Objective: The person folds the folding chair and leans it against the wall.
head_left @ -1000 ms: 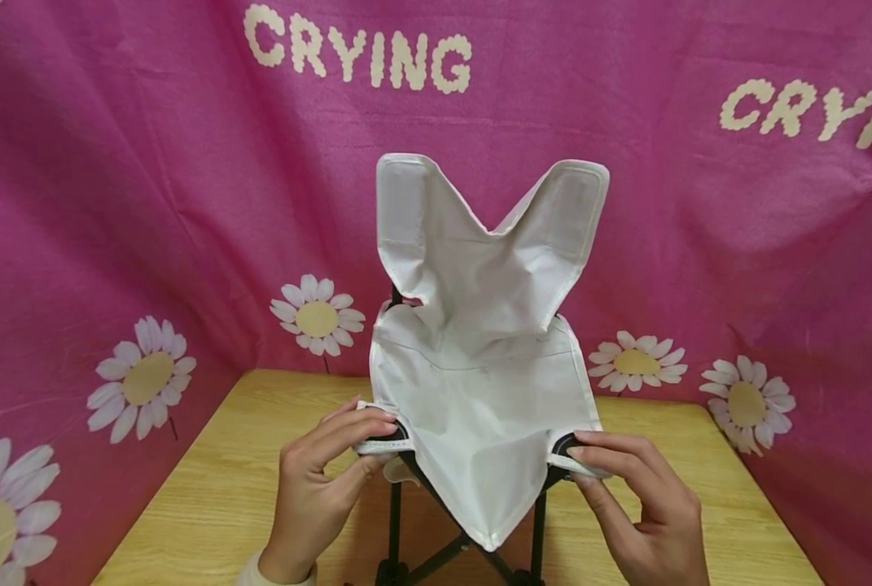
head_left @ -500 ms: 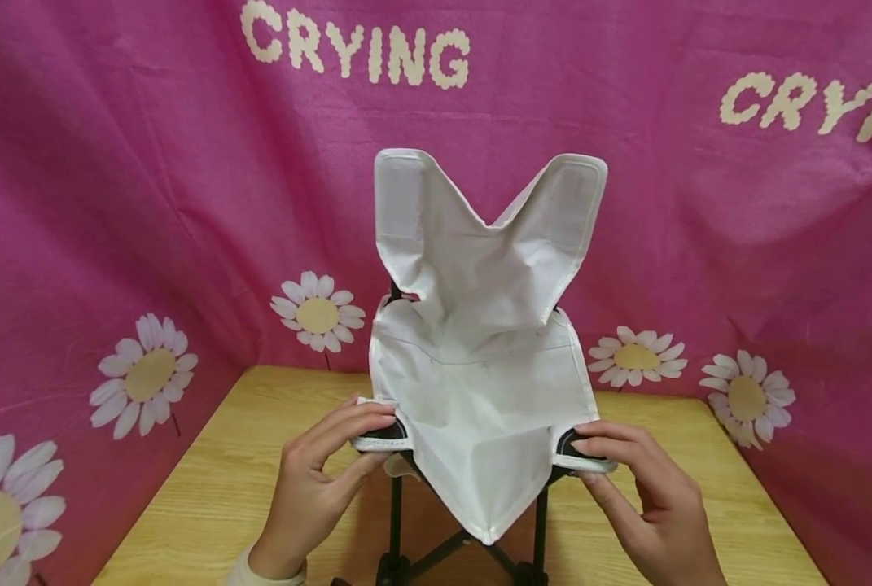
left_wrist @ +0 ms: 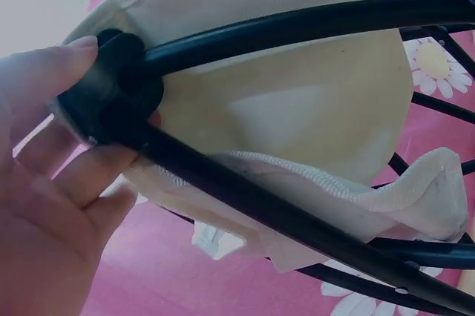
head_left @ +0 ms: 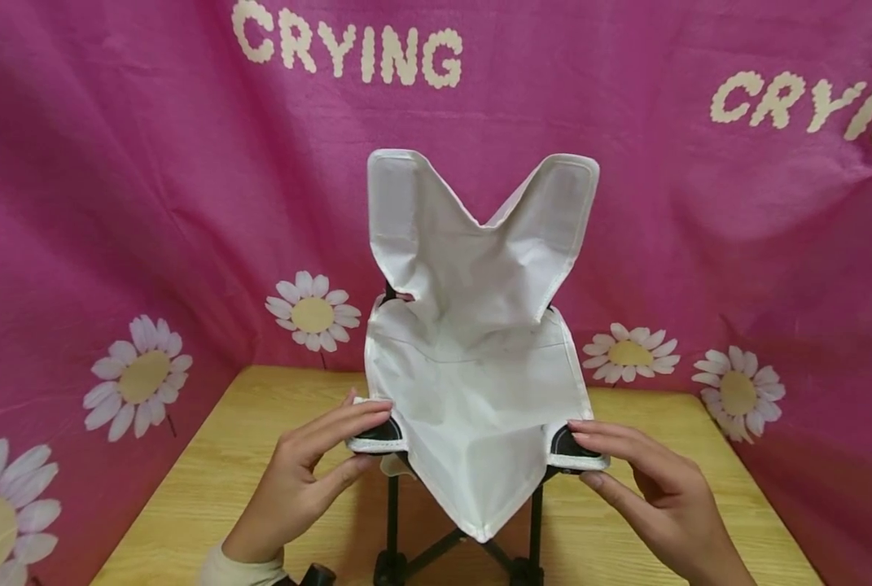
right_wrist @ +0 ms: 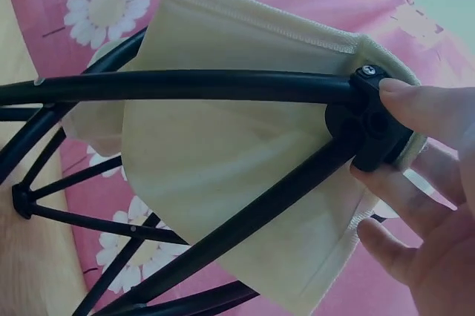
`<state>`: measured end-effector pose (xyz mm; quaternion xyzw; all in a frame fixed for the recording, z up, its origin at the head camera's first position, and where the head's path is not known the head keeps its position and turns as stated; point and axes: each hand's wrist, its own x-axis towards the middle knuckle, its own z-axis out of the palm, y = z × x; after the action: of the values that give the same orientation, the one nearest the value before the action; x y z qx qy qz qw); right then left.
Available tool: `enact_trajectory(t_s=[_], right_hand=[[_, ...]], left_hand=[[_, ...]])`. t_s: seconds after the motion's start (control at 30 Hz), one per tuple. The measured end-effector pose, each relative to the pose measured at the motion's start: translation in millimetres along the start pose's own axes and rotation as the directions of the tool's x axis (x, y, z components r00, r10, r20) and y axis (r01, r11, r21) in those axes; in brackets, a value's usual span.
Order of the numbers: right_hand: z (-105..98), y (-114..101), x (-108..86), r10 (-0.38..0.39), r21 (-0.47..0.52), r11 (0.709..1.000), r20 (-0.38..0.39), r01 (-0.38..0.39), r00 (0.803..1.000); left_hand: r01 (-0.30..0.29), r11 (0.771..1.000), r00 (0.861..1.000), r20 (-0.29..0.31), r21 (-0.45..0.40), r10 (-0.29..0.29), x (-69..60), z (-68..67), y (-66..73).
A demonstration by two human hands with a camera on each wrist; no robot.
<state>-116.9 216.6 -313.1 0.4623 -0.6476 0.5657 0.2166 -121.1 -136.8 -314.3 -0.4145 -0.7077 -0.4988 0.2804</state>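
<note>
A small folding chair with a white fabric seat [head_left: 472, 407] and black tube legs [head_left: 392, 521] stands upright on the wooden table. My left hand [head_left: 289, 480] pinches the seat's front left corner, fingers on top and thumb underneath. Its thumb presses a black plastic joint [left_wrist: 111, 86] in the left wrist view. At the front right corner, my right hand [head_left: 655, 488] does the same, with its thumb against another black joint [right_wrist: 367, 116] in the right wrist view. Each corner has a black patch [head_left: 567, 443], partly covered by fingers. Two upper flaps [head_left: 395, 203] stand up at the back.
The wooden table [head_left: 208, 456] lies under the chair. A pink cloth [head_left: 186, 122] with daisies and lettering hangs behind and at both sides. A dark object [head_left: 318, 575] shows at the bottom edge beside my left sleeve [head_left: 241, 566].
Both hands keep their hold on the front corners. My left wrist has shifted left and up a little, and the dark object shows more. The whole view has drifted slightly.
</note>
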Motion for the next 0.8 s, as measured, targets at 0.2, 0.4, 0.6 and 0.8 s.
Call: enact_trajectory(t_s=[0.2,0.4,0.6,0.8], right_hand=[[-1,9,-4.5,0.000,0.034,0.999,-0.017,0.001,1.000],[-2,12,-3.9,-0.010,0.053,0.999,-0.020,0.011,1.000],[-3,16,-6.3,0.000,0.076,0.997,-0.012,0.000,1.000],[-6,19,-12.0,0.046,0.068,0.997,-0.016,-0.045,0.999]], left_hand=[[-0.011,0.996,1.000,0.001,-0.093,0.011,-0.4,-1.1,-6.2],[0.028,0.982,0.999,-0.028,-0.188,-0.033,-10.2,-0.1,-30.2],[0.022,0.972,0.997,-0.062,-0.235,-0.037,-16.2,1.2,-35.5],[-0.001,0.976,1.000,-0.028,-0.218,-0.006,-18.1,-0.6,-35.9]])
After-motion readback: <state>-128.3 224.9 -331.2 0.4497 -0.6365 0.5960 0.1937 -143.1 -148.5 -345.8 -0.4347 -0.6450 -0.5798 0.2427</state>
